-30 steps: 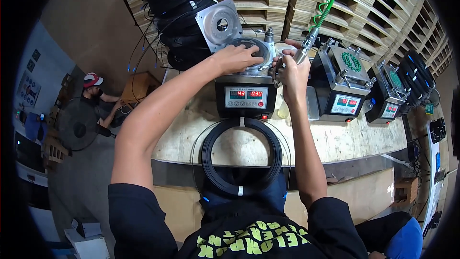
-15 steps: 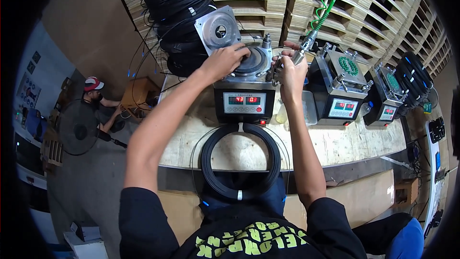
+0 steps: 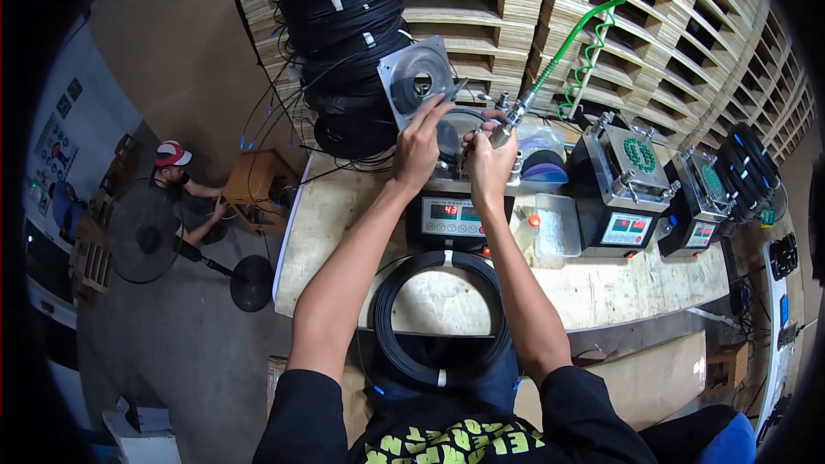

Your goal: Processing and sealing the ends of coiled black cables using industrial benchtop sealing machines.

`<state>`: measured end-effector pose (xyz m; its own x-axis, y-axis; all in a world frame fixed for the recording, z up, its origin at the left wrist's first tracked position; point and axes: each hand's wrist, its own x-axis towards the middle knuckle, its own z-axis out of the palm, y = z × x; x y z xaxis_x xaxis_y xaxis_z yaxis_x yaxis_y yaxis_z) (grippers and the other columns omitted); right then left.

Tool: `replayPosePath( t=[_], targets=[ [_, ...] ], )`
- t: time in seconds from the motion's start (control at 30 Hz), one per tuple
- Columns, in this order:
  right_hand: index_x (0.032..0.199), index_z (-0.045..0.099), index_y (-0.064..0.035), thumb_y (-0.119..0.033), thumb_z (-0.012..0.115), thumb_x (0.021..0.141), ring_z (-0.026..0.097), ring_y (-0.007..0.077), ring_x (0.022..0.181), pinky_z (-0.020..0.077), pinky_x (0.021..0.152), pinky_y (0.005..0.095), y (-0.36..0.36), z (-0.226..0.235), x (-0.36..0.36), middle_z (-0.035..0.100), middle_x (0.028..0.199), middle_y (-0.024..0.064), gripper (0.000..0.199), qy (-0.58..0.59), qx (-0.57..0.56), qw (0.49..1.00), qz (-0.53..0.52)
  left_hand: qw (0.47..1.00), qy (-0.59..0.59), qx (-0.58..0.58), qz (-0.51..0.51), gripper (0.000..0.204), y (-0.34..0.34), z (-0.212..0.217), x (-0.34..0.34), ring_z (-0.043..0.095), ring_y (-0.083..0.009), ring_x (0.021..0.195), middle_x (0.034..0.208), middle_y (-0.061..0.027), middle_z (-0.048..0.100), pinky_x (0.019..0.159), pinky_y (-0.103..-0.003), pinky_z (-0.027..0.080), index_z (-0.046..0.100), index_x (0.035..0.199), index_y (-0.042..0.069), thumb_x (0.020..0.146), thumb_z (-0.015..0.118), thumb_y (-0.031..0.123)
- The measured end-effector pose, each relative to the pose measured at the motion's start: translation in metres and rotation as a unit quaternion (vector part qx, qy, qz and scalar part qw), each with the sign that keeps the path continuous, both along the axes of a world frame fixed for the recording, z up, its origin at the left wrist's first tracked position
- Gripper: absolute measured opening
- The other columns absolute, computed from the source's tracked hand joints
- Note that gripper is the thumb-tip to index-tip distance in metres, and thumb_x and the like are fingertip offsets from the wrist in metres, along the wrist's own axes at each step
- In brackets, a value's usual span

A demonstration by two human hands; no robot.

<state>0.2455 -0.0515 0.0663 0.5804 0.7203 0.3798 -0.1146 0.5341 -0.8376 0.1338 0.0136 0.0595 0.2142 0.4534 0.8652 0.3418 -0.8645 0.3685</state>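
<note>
My left hand [image 3: 418,153] is raised above the near machine, its fingers closed on a thin dark disc [image 3: 455,91] that is tilted and seen nearly edge-on. My right hand [image 3: 492,161] grips a metal air blow gun [image 3: 507,131] on a green coiled hose, aimed down at the machine's top. That machine [image 3: 440,216] is a black box with a lit red display. Its square metal lid [image 3: 416,76], with a round hole, stands open behind my left hand. My hands hide much of its heating top. A black cable coil [image 3: 387,309] lies in front, over the table edge and my lap.
Two similar machines [image 3: 626,228] with green-dotted tops stand at the right. Near them are a clear plastic tray [image 3: 559,236] and a small orange-red-capped bottle [image 3: 534,222]. Stacked black cable coils [image 3: 344,43] rise at the back left. A co-worker [image 3: 185,180] crouches beyond a fan [image 3: 146,232].
My left hand has lifted from the machine's top, with the dark disc now tilted up in its fingers. My right hand has moved left and lower with the air blow gun, over the machine.
</note>
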Motion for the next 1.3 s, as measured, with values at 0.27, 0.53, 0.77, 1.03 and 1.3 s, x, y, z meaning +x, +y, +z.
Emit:
replayPosePath(
  t=[0.27, 0.53, 0.77, 1.03, 1.3],
  targets=[
    [0.107, 0.056, 0.0027, 0.007, 0.056, 0.085, 0.058, 0.0174, 0.071, 0.0468, 0.067, 0.0308, 0.026, 0.002, 0.024, 0.051, 0.101, 0.0099, 0.023, -0.125, -0.004, 0.971, -0.205, 1.000, -0.014, -0.004, -0.010, 0.044, 0.002, -0.002, 0.000, 0.063, -0.0402, 0.115, 0.131, -0.0189, 0.062, 0.092, -0.044, 0.054, 0.063, 0.126, 0.006, 0.088, 0.048, -0.013],
    [0.120, 0.051, -0.0001, 0.006, 0.050, 0.090, 0.066, 0.0149, 0.075, 0.0523, 0.063, 0.0266, 0.013, 0.029, 0.043, 0.056, 0.094, 0.0067, 0.032, -0.001, -0.001, 1.000, 0.005, 0.999, 0.021, -0.009, -0.039, 0.050, 0.004, 0.002, -0.003, 0.065, -0.0371, 0.110, 0.123, -0.0146, 0.066, 0.091, -0.044, 0.054, 0.063, 0.129, 0.011, 0.087, 0.050, -0.012],
    [0.124, 0.050, 0.0047, 0.006, 0.049, 0.088, 0.066, 0.0172, 0.077, 0.0556, 0.068, 0.0286, -0.015, 0.030, 0.070, 0.056, 0.096, 0.0095, 0.036, 0.007, 0.005, 1.000, -0.006, 0.984, 0.130, 0.053, -0.112, 0.043, 0.020, 0.003, -0.013, 0.066, -0.0322, 0.108, 0.108, -0.0125, 0.071, 0.097, -0.043, 0.049, 0.069, 0.124, 0.010, 0.082, 0.061, 0.002],
    [0.126, 0.049, 0.0053, 0.004, 0.047, 0.085, 0.067, 0.0185, 0.078, 0.0557, 0.073, 0.0302, -0.036, 0.031, 0.082, 0.056, 0.096, 0.0092, 0.040, 0.008, -0.001, 1.000, 0.018, 0.981, 0.138, -0.033, -0.133, 0.030, 0.014, 0.012, -0.011, 0.068, -0.0318, 0.093, 0.101, -0.0148, 0.073, 0.089, -0.039, 0.053, 0.075, 0.101, 0.002, 0.081, 0.077, 0.024],
    [0.126, 0.048, 0.0023, 0.003, 0.050, 0.085, 0.066, 0.0183, 0.078, 0.0564, 0.070, 0.0302, -0.037, 0.017, 0.082, 0.054, 0.097, 0.0094, 0.041, 0.000, -0.024, 0.999, 0.023, 0.962, 0.208, -0.117, -0.133, 0.028, 0.019, 0.008, -0.014, 0.066, -0.0322, 0.101, 0.107, -0.0157, 0.072, 0.094, -0.040, 0.051, 0.076, 0.096, 0.002, 0.082, 0.078, 0.026]
  ],
)
